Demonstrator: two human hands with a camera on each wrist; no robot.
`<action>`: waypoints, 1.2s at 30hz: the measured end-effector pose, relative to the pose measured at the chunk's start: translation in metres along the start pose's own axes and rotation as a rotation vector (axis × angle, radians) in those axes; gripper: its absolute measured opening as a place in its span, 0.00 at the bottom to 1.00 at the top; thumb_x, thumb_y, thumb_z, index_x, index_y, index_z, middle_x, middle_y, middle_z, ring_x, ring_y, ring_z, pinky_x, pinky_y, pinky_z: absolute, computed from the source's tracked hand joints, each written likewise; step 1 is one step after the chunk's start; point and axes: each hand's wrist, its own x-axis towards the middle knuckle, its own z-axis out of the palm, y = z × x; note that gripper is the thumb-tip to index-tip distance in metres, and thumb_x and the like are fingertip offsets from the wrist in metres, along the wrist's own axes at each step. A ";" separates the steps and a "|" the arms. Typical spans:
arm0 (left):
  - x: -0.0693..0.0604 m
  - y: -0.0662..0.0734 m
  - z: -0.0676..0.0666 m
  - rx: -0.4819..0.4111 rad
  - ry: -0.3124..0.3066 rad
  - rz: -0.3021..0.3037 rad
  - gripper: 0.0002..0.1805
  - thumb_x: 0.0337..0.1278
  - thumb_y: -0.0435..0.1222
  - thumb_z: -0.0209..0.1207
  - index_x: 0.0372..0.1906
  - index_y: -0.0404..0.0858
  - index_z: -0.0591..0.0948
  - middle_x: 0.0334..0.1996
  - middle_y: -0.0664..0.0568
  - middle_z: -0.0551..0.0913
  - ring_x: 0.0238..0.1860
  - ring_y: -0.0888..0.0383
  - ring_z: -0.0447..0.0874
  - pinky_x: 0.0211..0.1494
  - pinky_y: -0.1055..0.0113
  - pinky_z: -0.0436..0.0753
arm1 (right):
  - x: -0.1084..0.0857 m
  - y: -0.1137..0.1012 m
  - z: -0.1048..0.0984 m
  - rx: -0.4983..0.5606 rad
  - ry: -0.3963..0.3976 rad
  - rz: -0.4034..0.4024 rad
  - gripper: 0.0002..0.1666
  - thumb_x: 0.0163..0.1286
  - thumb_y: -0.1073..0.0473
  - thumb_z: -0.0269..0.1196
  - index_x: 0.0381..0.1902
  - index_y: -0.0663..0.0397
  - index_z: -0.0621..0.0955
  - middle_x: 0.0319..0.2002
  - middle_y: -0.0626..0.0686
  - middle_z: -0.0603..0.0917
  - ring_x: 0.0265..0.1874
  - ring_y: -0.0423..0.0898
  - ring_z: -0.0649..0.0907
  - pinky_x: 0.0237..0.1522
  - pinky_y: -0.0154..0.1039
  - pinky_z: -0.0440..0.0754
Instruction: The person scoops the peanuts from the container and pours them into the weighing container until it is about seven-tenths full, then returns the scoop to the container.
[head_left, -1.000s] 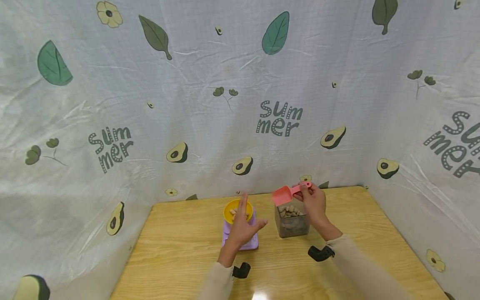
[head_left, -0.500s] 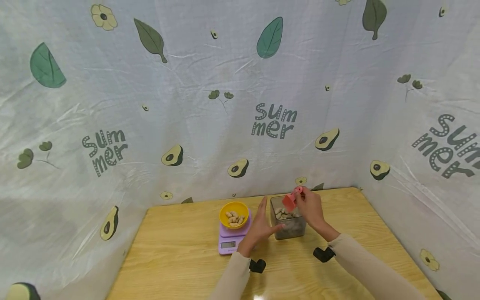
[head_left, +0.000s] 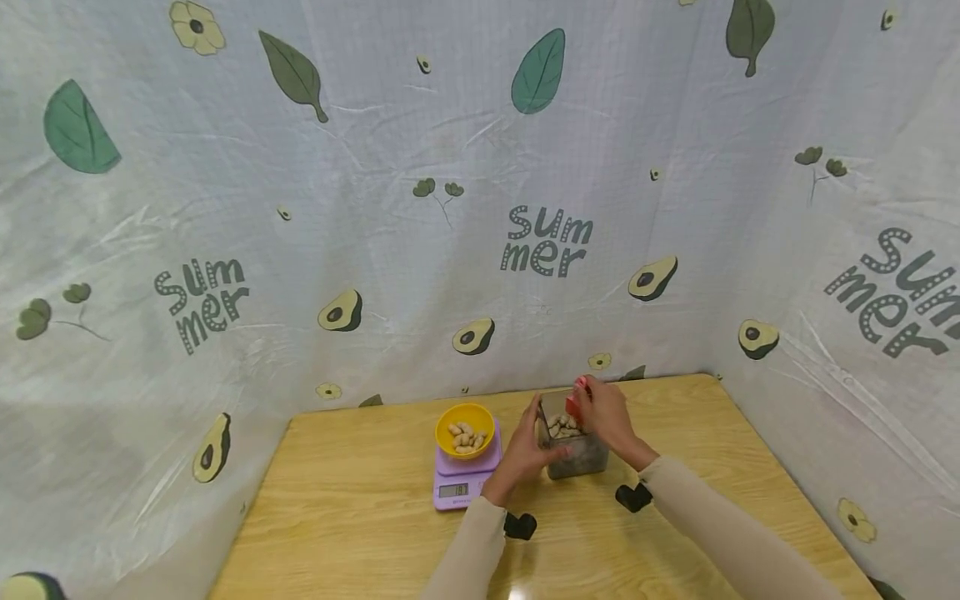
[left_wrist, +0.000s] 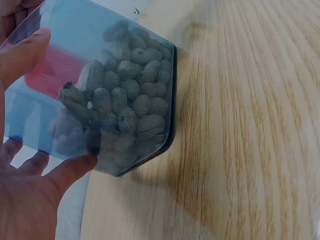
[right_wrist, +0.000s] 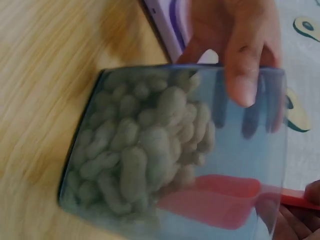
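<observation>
A clear, square-sided plastic container (head_left: pixel 581 460) holds unshelled peanuts (left_wrist: pixel 130 95) in its lower part. My left hand (head_left: pixel 525 450) grips its left side, the thumb (right_wrist: pixel 244 90) against the front wall and the fingers around the side. With my right hand (head_left: pixel 609 417) I hold a red scoop (right_wrist: pixel 215 200) by its handle. The scoop's head is inside the container, tip down at the peanuts, as seen through the wall in the right wrist view. To the left, a yellow bowl (head_left: pixel 465 412) with several peanuts rests on a purple kitchen scale (head_left: pixel 453 479).
Everything stands on a wooden table (head_left: pixel 360 500), near its back edge. Behind it and at both sides hangs a pale printed cloth (head_left: pixel 420 275). A black wrist camera (head_left: pixel 633 497) is strapped to each wrist.
My left hand moved right, away from over the bowl, and took hold of the container. The right hand lowered the scoop from above the container down into it, turning its head downward.
</observation>
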 end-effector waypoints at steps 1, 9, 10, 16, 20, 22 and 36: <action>0.000 0.000 0.000 0.000 0.000 0.005 0.60 0.49 0.49 0.72 0.80 0.51 0.44 0.79 0.44 0.52 0.76 0.42 0.57 0.75 0.42 0.62 | 0.001 -0.001 -0.001 0.006 -0.017 0.007 0.13 0.74 0.59 0.56 0.31 0.60 0.80 0.20 0.54 0.80 0.16 0.41 0.73 0.19 0.33 0.68; -0.001 0.002 0.001 0.025 -0.002 -0.005 0.59 0.50 0.47 0.72 0.80 0.49 0.45 0.78 0.45 0.54 0.75 0.43 0.60 0.75 0.43 0.64 | 0.003 0.005 -0.007 0.027 -0.038 0.099 0.13 0.74 0.60 0.56 0.30 0.61 0.79 0.21 0.56 0.80 0.16 0.43 0.72 0.19 0.35 0.66; -0.001 0.003 0.001 0.023 -0.005 -0.009 0.59 0.50 0.46 0.72 0.80 0.49 0.45 0.78 0.45 0.54 0.75 0.43 0.59 0.75 0.43 0.64 | 0.003 0.007 -0.006 0.021 -0.051 0.098 0.13 0.74 0.61 0.56 0.30 0.62 0.79 0.21 0.57 0.80 0.17 0.43 0.73 0.19 0.35 0.66; -0.003 0.006 0.000 0.018 -0.015 -0.020 0.59 0.51 0.47 0.71 0.80 0.49 0.44 0.79 0.46 0.52 0.76 0.43 0.59 0.74 0.43 0.65 | 0.001 0.009 -0.002 0.030 -0.151 0.122 0.13 0.74 0.59 0.57 0.32 0.62 0.81 0.24 0.57 0.82 0.18 0.43 0.75 0.20 0.35 0.70; -0.002 0.005 0.000 0.020 -0.011 -0.027 0.59 0.50 0.48 0.72 0.80 0.53 0.44 0.79 0.47 0.52 0.76 0.44 0.58 0.74 0.44 0.64 | 0.005 0.006 -0.006 0.117 -0.150 0.295 0.13 0.74 0.59 0.56 0.35 0.64 0.81 0.25 0.58 0.83 0.18 0.44 0.77 0.19 0.34 0.71; -0.001 0.005 0.000 0.019 -0.011 -0.028 0.59 0.50 0.48 0.72 0.80 0.54 0.43 0.79 0.48 0.51 0.76 0.44 0.57 0.74 0.45 0.65 | 0.008 0.004 -0.008 0.180 -0.157 0.391 0.14 0.74 0.58 0.55 0.38 0.65 0.81 0.27 0.59 0.84 0.20 0.44 0.81 0.19 0.33 0.75; -0.001 0.003 0.001 0.020 -0.014 -0.032 0.60 0.51 0.46 0.71 0.80 0.50 0.43 0.79 0.46 0.50 0.76 0.42 0.57 0.70 0.47 0.72 | 0.012 0.004 -0.018 0.656 -0.155 0.774 0.22 0.78 0.60 0.48 0.60 0.73 0.73 0.29 0.52 0.85 0.25 0.38 0.86 0.35 0.34 0.88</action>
